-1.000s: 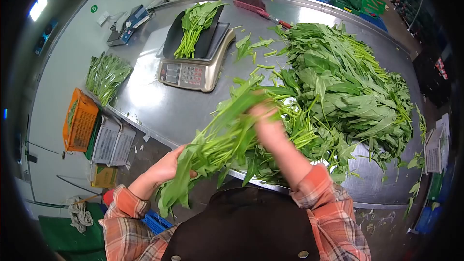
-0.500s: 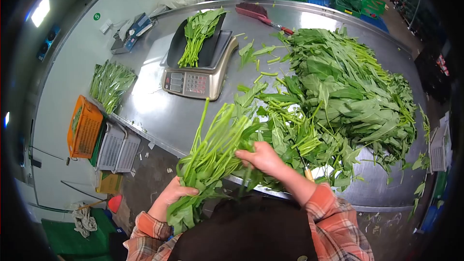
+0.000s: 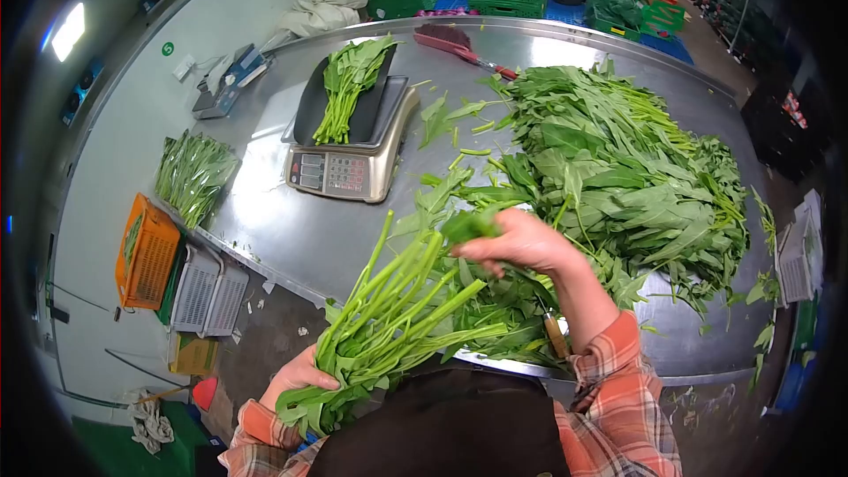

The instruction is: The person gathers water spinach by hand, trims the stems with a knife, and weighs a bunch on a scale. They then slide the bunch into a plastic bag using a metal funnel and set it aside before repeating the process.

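Beyond and to the left of the left hand [image 3: 300, 375], an orange basket [image 3: 148, 252] stands beside pale ones. The left hand is wrapped round the leafy part of a bunch of greens [image 3: 389, 318], whose pale cut stems fan out from its grip towards the right hand. The bunch looks light, with fairly stiff stems that could snap and soft leaves that would bruise and may slip if damp; a loose wrap where the stems gather seems the safest hold. Farther off, ahead of the left hand, a scale [image 3: 349, 168] bears a second bunch [image 3: 349, 93]. The right hand [image 3: 526, 243], above the stem ends, pinches a dark leafy piece [image 3: 468, 225]; a larger pile of greens [image 3: 627, 150] lies beyond it to the right. Leaves hide some of the left hand's fingertips, blur softens the leafy piece, and what the wooden handle [image 3: 556, 336] near the right forearm belongs to is hard to make out.
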`<move>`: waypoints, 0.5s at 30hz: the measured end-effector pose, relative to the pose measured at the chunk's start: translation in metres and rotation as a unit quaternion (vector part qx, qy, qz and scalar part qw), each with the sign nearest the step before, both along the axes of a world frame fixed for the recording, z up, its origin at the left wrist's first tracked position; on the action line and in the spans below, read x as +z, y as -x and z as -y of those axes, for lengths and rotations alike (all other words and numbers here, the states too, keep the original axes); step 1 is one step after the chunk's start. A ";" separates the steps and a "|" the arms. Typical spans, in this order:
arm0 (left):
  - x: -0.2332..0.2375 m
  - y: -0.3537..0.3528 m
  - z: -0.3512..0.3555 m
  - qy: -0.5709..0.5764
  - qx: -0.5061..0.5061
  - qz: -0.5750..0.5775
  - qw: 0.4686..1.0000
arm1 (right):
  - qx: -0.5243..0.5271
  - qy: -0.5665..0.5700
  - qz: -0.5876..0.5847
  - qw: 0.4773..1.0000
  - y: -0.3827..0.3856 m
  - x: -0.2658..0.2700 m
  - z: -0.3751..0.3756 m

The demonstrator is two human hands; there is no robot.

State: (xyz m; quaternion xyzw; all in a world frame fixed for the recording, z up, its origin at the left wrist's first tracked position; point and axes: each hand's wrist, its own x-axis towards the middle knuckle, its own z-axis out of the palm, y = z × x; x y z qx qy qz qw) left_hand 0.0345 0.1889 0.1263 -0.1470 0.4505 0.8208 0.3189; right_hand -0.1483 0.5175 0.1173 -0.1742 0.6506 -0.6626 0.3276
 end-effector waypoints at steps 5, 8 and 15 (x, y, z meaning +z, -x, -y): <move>-0.001 -0.002 -0.003 0.055 -0.052 0.013 0.997 | 0.049 -0.119 -0.043 0.991 -0.004 0.007 0.029; -0.003 -0.004 -0.008 0.065 -0.061 0.001 0.996 | 0.010 0.040 0.057 0.997 -0.014 -0.016 0.047; -0.026 -0.017 0.000 0.069 -0.028 -0.011 0.997 | -0.134 0.156 0.276 0.939 -0.036 -0.016 0.047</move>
